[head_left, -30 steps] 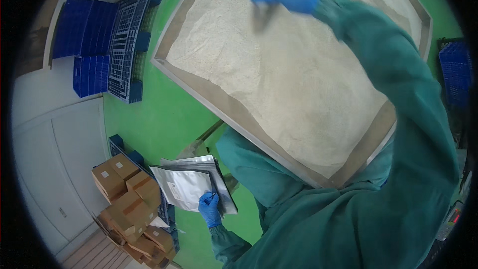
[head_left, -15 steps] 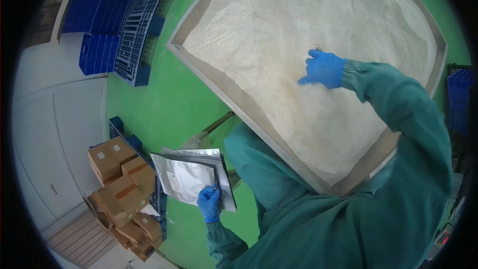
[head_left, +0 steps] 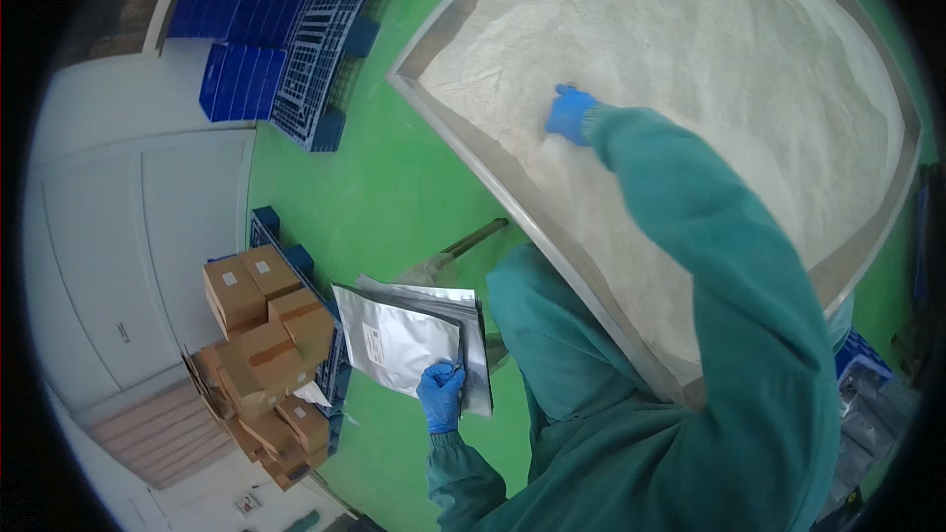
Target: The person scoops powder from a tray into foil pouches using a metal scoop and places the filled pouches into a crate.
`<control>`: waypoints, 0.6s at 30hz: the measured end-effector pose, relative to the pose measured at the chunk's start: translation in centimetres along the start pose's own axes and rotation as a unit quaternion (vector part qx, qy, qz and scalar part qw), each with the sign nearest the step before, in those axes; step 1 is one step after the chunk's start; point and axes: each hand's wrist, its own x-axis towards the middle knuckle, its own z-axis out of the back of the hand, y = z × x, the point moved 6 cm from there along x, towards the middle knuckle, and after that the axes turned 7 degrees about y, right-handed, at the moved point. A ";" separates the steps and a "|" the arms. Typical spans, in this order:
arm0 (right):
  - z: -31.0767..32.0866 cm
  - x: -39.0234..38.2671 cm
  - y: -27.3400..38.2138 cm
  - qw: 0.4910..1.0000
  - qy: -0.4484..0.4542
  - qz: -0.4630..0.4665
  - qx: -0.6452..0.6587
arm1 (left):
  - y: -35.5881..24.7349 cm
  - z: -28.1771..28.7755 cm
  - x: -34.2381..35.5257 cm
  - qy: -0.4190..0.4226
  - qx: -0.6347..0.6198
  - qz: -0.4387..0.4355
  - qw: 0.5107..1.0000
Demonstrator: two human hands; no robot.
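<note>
My left hand [head_left: 440, 396], in a blue glove, pinches the near edge of a stack of flat silver foil pouches [head_left: 396, 343] and keeps it beside the large metal tray [head_left: 514, 205]. The top pouch carries a white label. A broad bed of off-white powder [head_left: 680, 49] fills the tray. Over the left part of the powder is my right hand [head_left: 572, 115], also gloved in blue, with its fingers curled. A small dark bit shows at its fingertips, too small to name; the underside of the hand is hidden.
Cardboard boxes [head_left: 264, 350] are piled on a blue pallet at the left. Blue crates [head_left: 241, 84] stand by another blue pallet [head_left: 330, 39] at the upper left. A bar [head_left: 478, 236] juts from under the tray. Grey bags [head_left: 867, 424] lie at the lower right.
My right hand has moved left across the powder, and its arm now reaches farther over the tray. The left hand still holds the pouches. The whole view has shifted slightly.
</note>
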 end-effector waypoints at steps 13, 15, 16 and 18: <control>19.6 -14.7 -10.7 0.916 -0.382 -0.114 -0.048 | -0.7 2.1 -3.7 -0.231 0.222 -0.207 0.925; 19.9 -7.1 -11.8 0.917 -0.361 -0.163 -0.054 | 0.1 3.3 -5.7 -0.294 0.083 -0.119 0.945; 18.8 -3.3 -11.5 0.933 -0.303 -0.194 0.006 | -1.0 3.7 -6.8 -0.302 0.088 -0.125 0.941; 11.3 2.6 -9.6 0.889 -0.341 -0.236 0.193 | -2.2 5.1 -8.2 -0.373 0.137 -0.046 0.916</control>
